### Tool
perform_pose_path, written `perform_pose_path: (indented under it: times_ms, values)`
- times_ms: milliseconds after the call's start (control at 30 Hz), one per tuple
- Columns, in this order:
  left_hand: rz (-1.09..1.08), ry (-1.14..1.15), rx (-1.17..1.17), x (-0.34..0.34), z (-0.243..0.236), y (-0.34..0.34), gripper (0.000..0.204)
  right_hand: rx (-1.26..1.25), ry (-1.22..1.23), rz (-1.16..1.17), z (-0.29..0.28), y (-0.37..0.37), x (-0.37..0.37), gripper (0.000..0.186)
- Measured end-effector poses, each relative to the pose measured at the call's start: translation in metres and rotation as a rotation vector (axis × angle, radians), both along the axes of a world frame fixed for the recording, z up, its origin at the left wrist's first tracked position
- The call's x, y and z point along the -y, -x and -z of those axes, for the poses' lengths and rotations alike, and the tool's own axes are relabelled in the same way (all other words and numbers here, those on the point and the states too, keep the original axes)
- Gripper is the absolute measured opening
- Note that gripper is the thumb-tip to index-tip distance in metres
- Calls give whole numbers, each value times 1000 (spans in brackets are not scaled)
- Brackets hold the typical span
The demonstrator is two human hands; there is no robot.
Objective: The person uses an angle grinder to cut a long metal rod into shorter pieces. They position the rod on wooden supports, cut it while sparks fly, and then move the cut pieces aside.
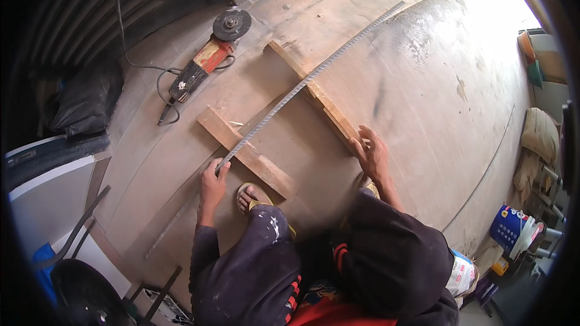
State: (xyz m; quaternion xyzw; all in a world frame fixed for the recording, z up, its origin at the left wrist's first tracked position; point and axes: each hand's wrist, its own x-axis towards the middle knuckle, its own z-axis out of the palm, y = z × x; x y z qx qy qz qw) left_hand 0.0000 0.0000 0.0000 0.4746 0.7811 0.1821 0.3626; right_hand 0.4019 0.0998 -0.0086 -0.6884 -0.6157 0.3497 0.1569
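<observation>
Left hand [212, 182] closed round the near end of the ribbed steel rebar [314, 75] — right hand [370, 152] open, fingers spread, resting on the far wooden batten [314, 93].

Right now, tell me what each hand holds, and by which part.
The left hand grips the near end of the steel rod. The right hand holds nothing; it rests on the end of a wooden plank.

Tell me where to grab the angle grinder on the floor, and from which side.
Probably the angle grinder by its red-and-black body, from above on the cord end. It lies flat with the disc at the far end, so that approach keeps the hand off the disc.
</observation>
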Motion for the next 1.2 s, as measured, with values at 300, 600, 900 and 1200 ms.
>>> perform_pose_path:
  times_ms: [300,600,900,1200]
  values:
    - [63,-330,-151,-11,-20,0,30,-110,-70,78,12,-11,2,36]
    - [343,-607,-546,-172,-23,42,72,5,-90,115,-18,-23,35,37]
    - [227,-69,-620,-238,-1,78,68,101,-42,45,-46,-60,62,31]
    - [197,-80,-538,-216,-90,43,58,-203,-128,250,-75,-54,56,35]
